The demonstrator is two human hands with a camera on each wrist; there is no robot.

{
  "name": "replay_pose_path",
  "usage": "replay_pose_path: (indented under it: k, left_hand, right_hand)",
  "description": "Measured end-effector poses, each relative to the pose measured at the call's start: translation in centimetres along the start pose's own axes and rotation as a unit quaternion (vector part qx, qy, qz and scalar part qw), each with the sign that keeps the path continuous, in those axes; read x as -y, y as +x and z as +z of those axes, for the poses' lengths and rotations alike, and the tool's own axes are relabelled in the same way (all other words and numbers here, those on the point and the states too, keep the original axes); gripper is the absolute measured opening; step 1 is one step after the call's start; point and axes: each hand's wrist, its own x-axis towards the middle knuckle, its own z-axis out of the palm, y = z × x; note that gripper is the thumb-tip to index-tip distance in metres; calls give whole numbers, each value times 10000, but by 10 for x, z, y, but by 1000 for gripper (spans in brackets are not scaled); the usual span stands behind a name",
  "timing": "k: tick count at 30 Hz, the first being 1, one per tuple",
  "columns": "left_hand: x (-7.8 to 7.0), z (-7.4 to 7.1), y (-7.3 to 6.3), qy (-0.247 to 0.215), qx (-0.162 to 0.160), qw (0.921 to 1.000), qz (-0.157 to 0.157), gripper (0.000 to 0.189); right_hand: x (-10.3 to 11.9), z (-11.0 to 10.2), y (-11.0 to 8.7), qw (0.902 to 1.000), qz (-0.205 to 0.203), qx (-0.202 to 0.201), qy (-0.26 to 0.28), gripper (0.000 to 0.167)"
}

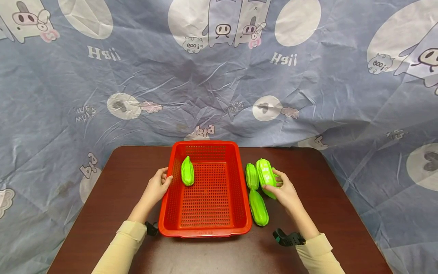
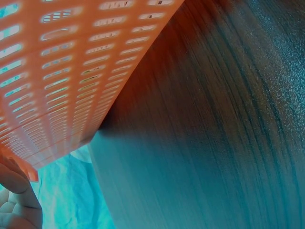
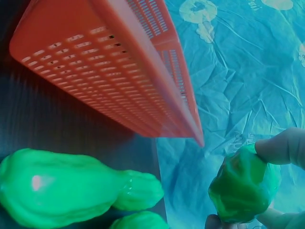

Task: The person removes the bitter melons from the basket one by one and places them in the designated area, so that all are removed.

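Note:
My left hand [image 1: 161, 185] grips the left rim of a red perforated plastic basket [image 1: 205, 231], thumb over the edge; the left wrist view shows its curled fingers [image 2: 19, 198] at the rim. Inside the basket, toward the back left, lies a green ridged gourd [image 1: 187, 172]. On the other side, my right hand [image 1: 284, 190] holds another green gourd [image 1: 264, 171] between thumb and fingers. In the right wrist view this held gourd [image 3: 245, 186] is seen end-on. Beside the basket's right wall are more gourds, one long [image 1: 259, 208] and one shorter [image 1: 252, 176].
Everything stands on a dark brown wooden table [image 1: 308, 167] with rounded back corners. A blue patterned cloth [image 1: 219, 83] hangs behind it. Part of another green gourd [image 1: 271, 195] shows under the held one. Black straps [image 1: 289, 238] sit at both wrists.

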Motion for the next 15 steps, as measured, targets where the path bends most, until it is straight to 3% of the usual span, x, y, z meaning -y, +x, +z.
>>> replay_pose_path:
  k: [7, 15]
  left_hand:
    - [-1, -2, 1, 22, 170, 9997, -161, 50]
    - [-1, -2, 1, 57, 141, 9997, -172, 50]
  right_hand:
    - [-13, -4, -5, 9999, 51, -26, -120, 79]
    - [-35, -9, -12, 9996, 203, 58, -199, 80]
